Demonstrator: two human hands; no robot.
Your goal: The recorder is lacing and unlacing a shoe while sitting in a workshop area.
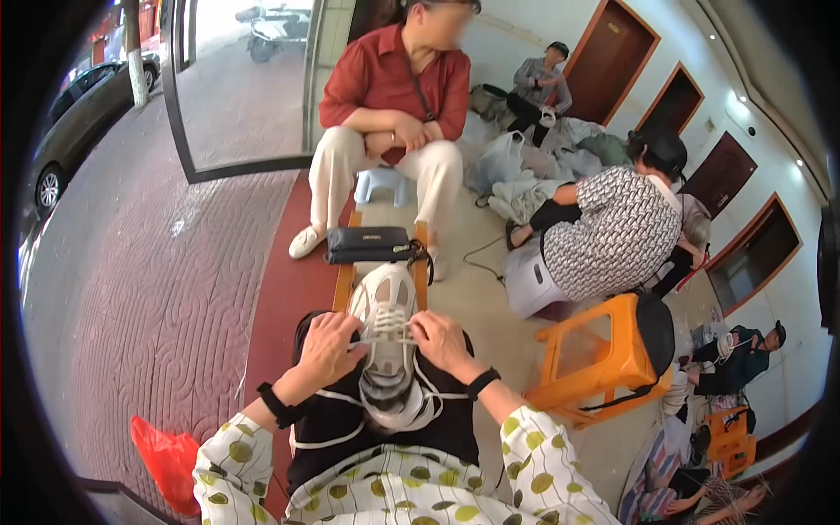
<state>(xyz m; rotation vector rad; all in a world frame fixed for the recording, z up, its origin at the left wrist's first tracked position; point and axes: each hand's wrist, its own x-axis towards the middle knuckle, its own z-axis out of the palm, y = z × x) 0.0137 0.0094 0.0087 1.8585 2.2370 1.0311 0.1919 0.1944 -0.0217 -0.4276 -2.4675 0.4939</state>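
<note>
A white and grey sneaker [383,293] rests on my lap, its toe pointing away and its heel opening toward me. My left hand [328,350] is at the shoe's left side, thumb and fingers closed on a white shoelace [382,340]. On the right side, my right hand [440,339] pinches the lace too, close to the eyelets. Between the hands the lace runs across the shoe's tongue. Upper rows look threaded. Loose lace lengths hang down both sides over my dark trousers. Exactly how each fingertip grips is partly hidden.
Beyond the shoe, a black pouch [366,245] lies on a wooden frame [345,287]. A person in a red shirt [398,83] sits opposite. An orange stool [573,354] stands at right, near another seated person [612,227]. A red plastic bag [166,459] lies at left.
</note>
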